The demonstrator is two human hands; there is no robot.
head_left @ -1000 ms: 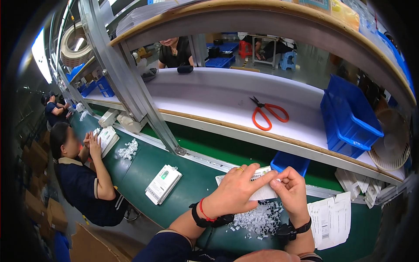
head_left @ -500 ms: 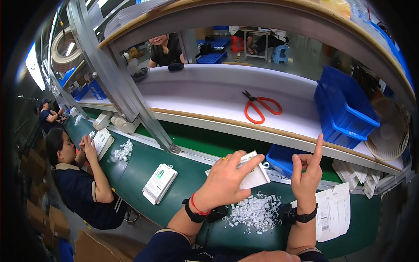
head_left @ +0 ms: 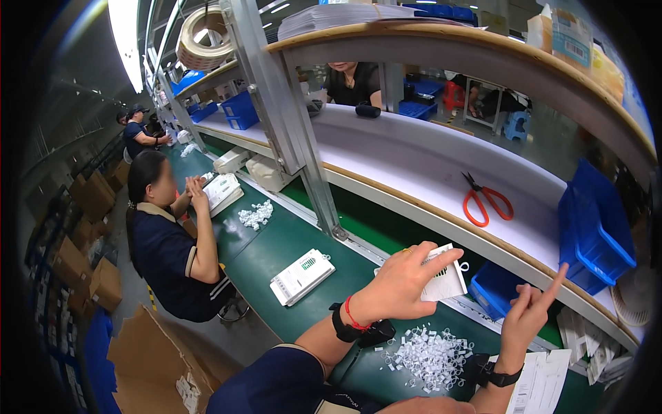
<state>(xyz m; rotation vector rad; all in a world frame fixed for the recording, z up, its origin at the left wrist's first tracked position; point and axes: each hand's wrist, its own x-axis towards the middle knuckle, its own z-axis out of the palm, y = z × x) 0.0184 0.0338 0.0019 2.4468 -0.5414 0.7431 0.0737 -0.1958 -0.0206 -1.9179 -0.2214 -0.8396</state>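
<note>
My left hand [head_left: 407, 283] is closed around a thin white packet [head_left: 447, 281] with dark green print, its fingers lying across the front. A small white hook tab [head_left: 464, 266] sticks out from the packet's far right edge. To the right, apart from the packet, is my right hand [head_left: 527, 317], its index finger stretched out and the other fingers partly curled; I see nothing in it. Between my forearms lies a heap of small white hook tabs [head_left: 431, 359] on the green table [head_left: 358, 276]. A stack of similar white packets [head_left: 302, 277] rests left of my left hand.
Red-handled snips [head_left: 486, 203] lie on the white shelf. One blue bin [head_left: 596, 234] stands at the shelf's right end, another blue bin [head_left: 491, 286] below it. White sheets [head_left: 541, 383] lie by my right forearm. A co-worker [head_left: 176, 241] sits at the left; an open carton [head_left: 148, 359] is below.
The view has swung left, so the scene sits further right. My left hand still grips the packet, and my right hand keeps its index finger extended beside it.
</note>
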